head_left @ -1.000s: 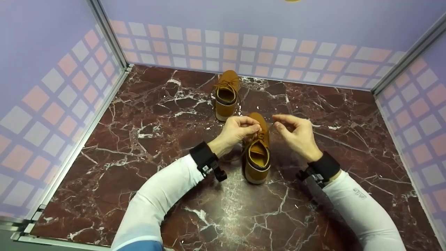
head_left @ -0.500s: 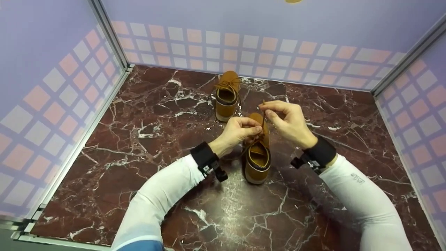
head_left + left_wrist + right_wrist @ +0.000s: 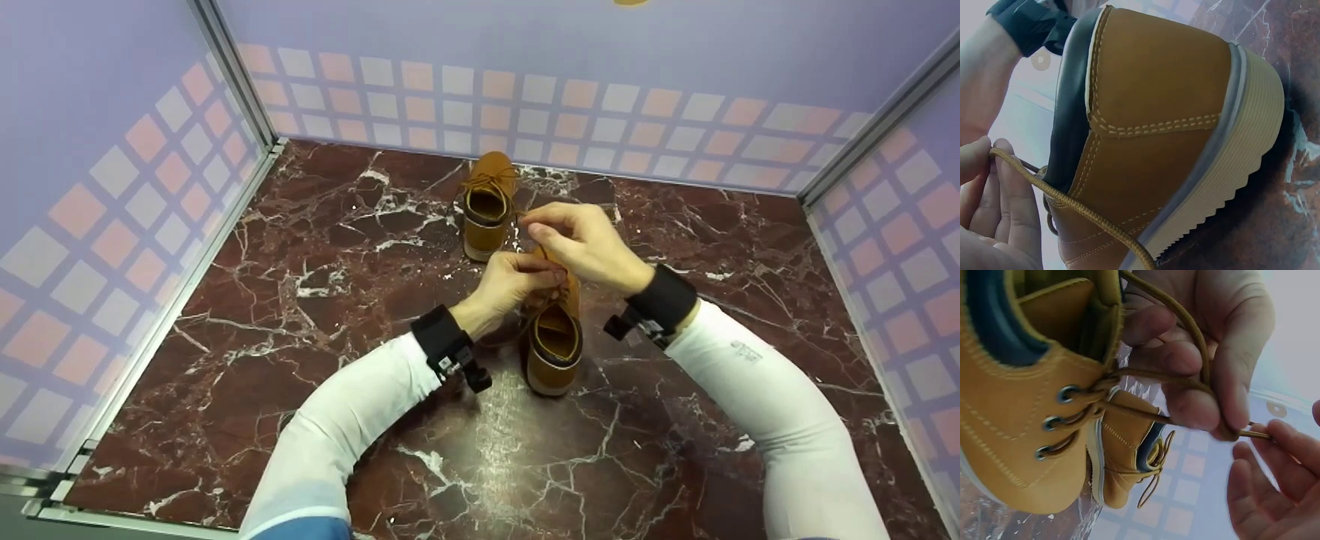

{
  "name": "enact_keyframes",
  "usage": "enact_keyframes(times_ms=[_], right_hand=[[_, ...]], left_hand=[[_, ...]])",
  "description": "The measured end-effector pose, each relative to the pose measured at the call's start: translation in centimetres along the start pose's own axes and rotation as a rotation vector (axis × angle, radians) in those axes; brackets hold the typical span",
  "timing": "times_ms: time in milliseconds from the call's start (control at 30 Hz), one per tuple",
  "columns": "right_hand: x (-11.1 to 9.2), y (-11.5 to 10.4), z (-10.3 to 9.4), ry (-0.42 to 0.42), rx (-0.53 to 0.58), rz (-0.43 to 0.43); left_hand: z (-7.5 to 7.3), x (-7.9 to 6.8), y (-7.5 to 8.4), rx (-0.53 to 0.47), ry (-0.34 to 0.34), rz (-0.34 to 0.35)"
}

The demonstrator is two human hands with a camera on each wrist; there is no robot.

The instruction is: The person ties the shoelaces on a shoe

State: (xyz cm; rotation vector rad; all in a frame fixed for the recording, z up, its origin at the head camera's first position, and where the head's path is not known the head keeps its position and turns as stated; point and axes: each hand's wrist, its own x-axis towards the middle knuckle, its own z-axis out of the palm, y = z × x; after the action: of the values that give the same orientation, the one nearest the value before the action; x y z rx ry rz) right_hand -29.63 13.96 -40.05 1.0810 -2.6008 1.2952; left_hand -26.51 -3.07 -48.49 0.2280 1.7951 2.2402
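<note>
A tan lace-up shoe (image 3: 553,375) stands on the marbled surface, its heel towards me. Over its lacing, my left hand (image 3: 506,289) pinches a loop of brown shoelace (image 3: 1193,332) between thumb and forefinger. The right wrist view shows the left hand (image 3: 1235,326) close up, the lace running from the eyelets into its grip. Just beyond it, above the toe, my right hand (image 3: 589,244) holds another stretch of the lace at its fingertips. In the left wrist view, lace hangs across the shoe's side (image 3: 1157,73). The toe is partly hidden by both hands.
A matching shoe (image 3: 486,232) stands farther back and slightly left, its laces tied in a bow. Lilac panels with pink and white squares (image 3: 495,116) enclose the marbled surface (image 3: 337,217) at the back and both sides.
My right hand has moved left and away from me, from the shoe's right side to above its toe, drawing lace past the left hand. The left hand has stayed almost still.
</note>
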Motion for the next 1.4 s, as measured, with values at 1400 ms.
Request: enact_keyframes(times_ms=[1400], right_hand=[[-2.4, 5.0, -2.7, -0.140, -0.134, -0.329]], left_hand=[[-1.0, 0.4, 0.2, 0.041, -0.045, 0.013]])
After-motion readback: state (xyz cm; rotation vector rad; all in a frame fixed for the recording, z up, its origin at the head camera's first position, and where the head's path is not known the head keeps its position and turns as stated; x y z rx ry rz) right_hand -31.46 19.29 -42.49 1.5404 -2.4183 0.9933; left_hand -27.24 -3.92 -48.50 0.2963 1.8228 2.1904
